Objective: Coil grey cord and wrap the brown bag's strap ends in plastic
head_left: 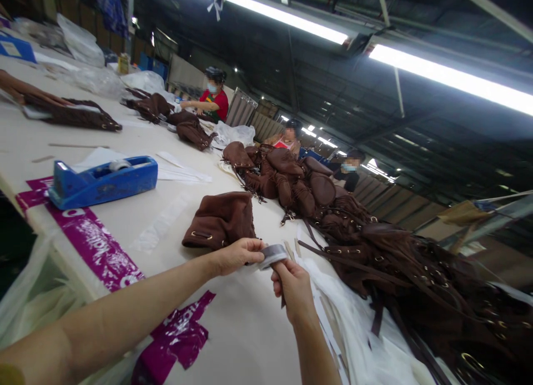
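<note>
My left hand [235, 255] pinches one end of a small grey strip [272, 255], which looks like a piece of tape or wrapping. My right hand [293, 288] grips the other end from below, with a dark brown strap hanging under its fingers. Both hands hover over the white table [125, 215], just in front of a folded brown suede bag [220, 219].
A blue tape dispenser [102, 180] stands at the left. A big heap of brown fringed bags and straps [375, 251] fills the right side. Clear plastic bags [353, 329] lie near my right wrist. Three people sit along the far edge.
</note>
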A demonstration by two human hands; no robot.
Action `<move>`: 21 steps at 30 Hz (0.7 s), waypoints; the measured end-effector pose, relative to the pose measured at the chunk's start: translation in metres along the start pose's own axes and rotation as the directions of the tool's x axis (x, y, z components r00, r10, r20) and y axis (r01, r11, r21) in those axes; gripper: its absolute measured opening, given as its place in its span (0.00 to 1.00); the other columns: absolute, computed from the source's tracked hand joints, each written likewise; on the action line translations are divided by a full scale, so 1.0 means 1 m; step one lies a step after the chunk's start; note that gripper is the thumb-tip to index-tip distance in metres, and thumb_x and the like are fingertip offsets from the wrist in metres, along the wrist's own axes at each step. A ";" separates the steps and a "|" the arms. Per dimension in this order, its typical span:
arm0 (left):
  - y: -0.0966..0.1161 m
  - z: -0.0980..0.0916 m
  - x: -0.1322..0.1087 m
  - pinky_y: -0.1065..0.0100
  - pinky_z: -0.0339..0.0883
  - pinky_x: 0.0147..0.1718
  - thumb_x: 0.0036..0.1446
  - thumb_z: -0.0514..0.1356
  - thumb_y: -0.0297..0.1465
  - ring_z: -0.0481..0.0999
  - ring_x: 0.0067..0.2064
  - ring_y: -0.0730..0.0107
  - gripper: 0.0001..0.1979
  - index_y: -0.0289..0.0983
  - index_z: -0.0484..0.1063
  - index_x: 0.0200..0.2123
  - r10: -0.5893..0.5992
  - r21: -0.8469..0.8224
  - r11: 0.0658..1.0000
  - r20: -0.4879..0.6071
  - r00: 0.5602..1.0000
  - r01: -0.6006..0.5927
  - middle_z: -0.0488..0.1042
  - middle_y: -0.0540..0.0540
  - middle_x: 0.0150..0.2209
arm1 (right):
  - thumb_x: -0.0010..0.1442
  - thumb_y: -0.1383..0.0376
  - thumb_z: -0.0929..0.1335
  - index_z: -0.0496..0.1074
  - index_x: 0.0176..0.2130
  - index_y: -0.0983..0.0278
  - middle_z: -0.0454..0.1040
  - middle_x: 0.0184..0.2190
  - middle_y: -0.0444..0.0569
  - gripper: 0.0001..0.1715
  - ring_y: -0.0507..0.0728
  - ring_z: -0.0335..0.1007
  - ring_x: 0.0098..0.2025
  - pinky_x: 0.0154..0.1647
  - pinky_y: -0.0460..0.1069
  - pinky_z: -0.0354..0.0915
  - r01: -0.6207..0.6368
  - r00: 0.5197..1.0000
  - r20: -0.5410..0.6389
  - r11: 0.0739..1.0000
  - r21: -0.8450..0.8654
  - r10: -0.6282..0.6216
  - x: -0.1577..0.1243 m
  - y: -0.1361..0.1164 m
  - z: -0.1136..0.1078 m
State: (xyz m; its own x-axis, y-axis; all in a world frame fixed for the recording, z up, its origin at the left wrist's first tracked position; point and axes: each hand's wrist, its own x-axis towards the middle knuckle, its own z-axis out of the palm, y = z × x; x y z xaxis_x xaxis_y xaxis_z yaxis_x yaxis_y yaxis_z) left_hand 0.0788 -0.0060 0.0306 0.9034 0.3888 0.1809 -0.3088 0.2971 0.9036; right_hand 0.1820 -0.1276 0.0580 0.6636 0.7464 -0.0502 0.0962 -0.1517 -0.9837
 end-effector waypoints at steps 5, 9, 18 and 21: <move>0.003 0.002 -0.002 0.72 0.52 0.27 0.47 0.61 0.33 0.61 0.27 0.75 0.09 0.34 0.69 0.31 0.031 0.172 0.985 -0.039 0.999 -0.024 0.67 0.52 0.26 | 0.45 0.56 0.72 0.74 0.34 0.66 0.68 0.20 0.39 0.19 0.47 0.61 0.20 0.21 0.42 0.60 -0.022 0.991 0.130 0.996 0.084 0.011 0.000 0.003 0.005; 0.006 0.004 -0.004 0.71 0.55 0.32 0.48 0.58 0.28 0.64 0.33 0.71 0.05 0.35 0.70 0.31 0.102 0.442 0.892 0.004 0.995 -0.093 0.68 0.51 0.29 | 0.41 0.58 0.75 0.75 0.34 0.68 0.71 0.21 0.43 0.20 0.50 0.66 0.24 0.24 0.44 0.63 -0.081 0.992 0.108 0.993 0.082 0.072 -0.002 0.011 -0.006; -0.005 0.009 -0.002 0.68 0.54 0.44 0.53 0.58 0.25 0.63 0.42 0.64 0.02 0.37 0.70 0.32 0.274 0.763 0.579 0.149 0.950 -0.287 0.67 0.48 0.33 | 0.39 0.59 0.77 0.68 0.33 0.64 0.72 0.22 0.41 0.22 0.50 0.67 0.23 0.19 0.42 0.55 -0.010 0.999 -0.048 0.976 0.217 0.021 0.010 0.041 -0.011; -0.009 0.008 0.000 0.69 0.55 0.44 0.53 0.58 0.25 0.63 0.43 0.64 0.03 0.37 0.69 0.32 0.287 0.764 0.576 0.145 0.947 -0.291 0.67 0.48 0.33 | 0.41 0.59 0.76 0.68 0.34 0.62 0.71 0.23 0.38 0.22 0.48 0.65 0.23 0.20 0.41 0.55 0.019 0.998 -0.063 0.955 0.297 0.000 0.010 0.049 -0.006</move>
State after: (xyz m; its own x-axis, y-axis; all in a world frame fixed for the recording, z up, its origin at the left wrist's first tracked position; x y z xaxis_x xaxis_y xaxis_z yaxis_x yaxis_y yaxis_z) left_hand 0.0836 -0.0157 0.0257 0.8099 0.3272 0.4868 -0.2139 -0.6081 0.7645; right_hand 0.1978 -0.1314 0.0104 0.7092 0.7039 -0.0388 -0.1160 0.0622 -0.9913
